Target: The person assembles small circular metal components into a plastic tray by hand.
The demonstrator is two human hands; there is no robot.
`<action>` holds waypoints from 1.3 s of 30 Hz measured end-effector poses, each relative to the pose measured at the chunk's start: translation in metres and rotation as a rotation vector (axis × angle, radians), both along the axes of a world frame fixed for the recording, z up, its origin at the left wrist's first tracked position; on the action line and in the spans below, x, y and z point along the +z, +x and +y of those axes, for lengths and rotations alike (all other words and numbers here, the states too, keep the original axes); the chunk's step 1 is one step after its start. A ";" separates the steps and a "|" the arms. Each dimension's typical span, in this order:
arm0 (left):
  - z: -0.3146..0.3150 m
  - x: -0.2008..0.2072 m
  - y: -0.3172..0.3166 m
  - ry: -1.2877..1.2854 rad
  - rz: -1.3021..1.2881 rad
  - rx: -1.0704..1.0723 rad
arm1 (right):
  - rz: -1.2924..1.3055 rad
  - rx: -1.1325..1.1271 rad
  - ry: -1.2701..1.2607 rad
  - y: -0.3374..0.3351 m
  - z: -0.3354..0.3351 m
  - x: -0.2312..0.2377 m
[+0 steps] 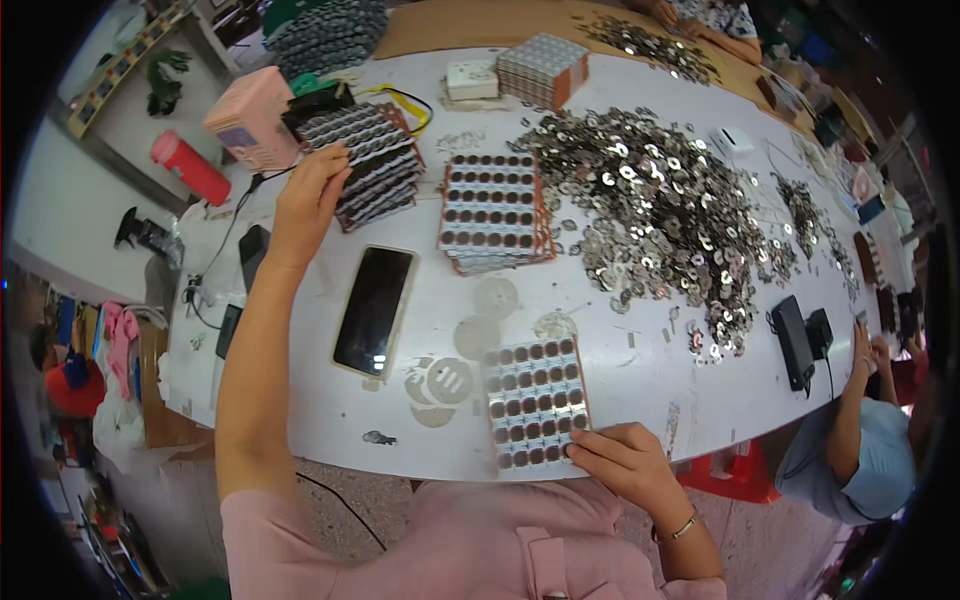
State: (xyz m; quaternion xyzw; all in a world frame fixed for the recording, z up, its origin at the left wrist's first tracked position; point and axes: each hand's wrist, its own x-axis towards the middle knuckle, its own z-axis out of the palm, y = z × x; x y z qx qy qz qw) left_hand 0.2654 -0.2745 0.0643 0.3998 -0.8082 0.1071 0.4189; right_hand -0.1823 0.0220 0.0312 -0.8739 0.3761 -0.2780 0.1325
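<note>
In front of me lies a flat panel with rows of dark round spots on silvery strips. My right hand grips its lower right edge. Reaching up at the left, my left hand has its fingers pressed together at the near-left edge of a fanned stack of similar panels; whether they pinch a single panel is hidden. Between and beyond my hands sits another stack of spotted panels, slightly uneven. A large heap of shiny metal washers spreads to its right.
A phone lies between my left arm and the panels. Behind stand a tall panel stack, a small white box, a pink box and a red bottle. A black device is at right; co-workers sit right and far.
</note>
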 end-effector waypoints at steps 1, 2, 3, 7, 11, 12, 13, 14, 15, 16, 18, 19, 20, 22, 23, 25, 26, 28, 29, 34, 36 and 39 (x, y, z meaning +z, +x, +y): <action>-0.001 -0.005 -0.002 0.060 0.007 0.002 | 0.006 -0.019 0.007 -0.001 0.000 0.001; -0.002 -0.010 -0.003 0.067 0.012 -0.013 | 0.043 -0.024 -0.005 -0.001 -0.001 0.003; -0.001 -0.011 -0.004 0.060 -0.050 -0.012 | 0.081 -0.027 -0.018 -0.001 -0.001 0.005; 0.012 -0.007 -0.010 0.068 -0.145 0.067 | 0.004 -0.032 0.107 -0.006 -0.010 0.005; 0.060 0.002 -0.038 0.028 -0.255 -0.052 | 0.100 -0.203 -0.060 -0.031 -0.049 0.006; 0.084 0.002 -0.056 0.105 -0.230 -0.177 | 0.128 -0.332 -0.055 -0.034 -0.063 0.008; 0.102 -0.014 -0.059 0.236 -0.184 -0.345 | 0.125 -0.329 -0.057 -0.032 -0.077 0.008; 0.124 -0.007 -0.084 0.298 -0.256 -0.447 | 0.103 -0.397 -0.070 -0.034 -0.088 0.006; 0.147 -0.012 -0.098 0.291 -0.343 -0.481 | 0.076 -0.452 -0.091 -0.033 -0.098 0.006; 0.167 -0.010 -0.110 0.322 -0.389 -0.492 | 0.077 -0.453 -0.091 -0.031 -0.108 0.003; 0.198 -0.016 -0.124 0.354 -0.424 -0.511 | 0.065 -0.529 -0.087 -0.027 -0.122 -0.003; 0.208 -0.027 -0.127 0.448 -0.429 -0.533 | 0.078 -0.555 -0.078 -0.024 -0.129 -0.006; 0.217 -0.035 -0.130 0.543 -0.431 -0.557 | 0.087 -0.553 -0.076 -0.024 -0.132 -0.008; 0.225 -0.040 -0.139 0.541 -0.437 -0.552 | 0.049 -0.493 -0.052 -0.024 -0.137 -0.011; 0.228 -0.042 -0.145 0.537 -0.408 -0.565 | 0.061 -0.491 -0.049 -0.023 -0.137 -0.011; 0.234 -0.044 -0.156 0.533 -0.385 -0.575 | -0.156 -0.486 0.202 -0.022 -0.138 -0.010; 0.237 -0.044 -0.161 0.535 -0.371 -0.574 | -0.143 -0.483 0.205 -0.020 -0.136 -0.008; 0.242 -0.044 -0.170 0.469 -0.389 -0.530 | -0.302 -0.515 0.395 -0.017 -0.131 0.002; 0.244 -0.045 -0.172 0.470 -0.374 -0.527 | -0.288 -0.512 0.396 -0.015 -0.128 0.003; 0.244 -0.054 -0.177 0.430 -0.301 -0.536 | -1.107 -0.417 0.996 -0.003 -0.106 0.005; 0.245 -0.055 -0.177 0.431 -0.297 -0.527 | -1.137 -0.363 1.044 0.013 -0.099 0.008; 0.245 -0.054 -0.176 0.412 -0.314 -0.497 | -1.024 -0.270 1.065 0.023 -0.089 0.013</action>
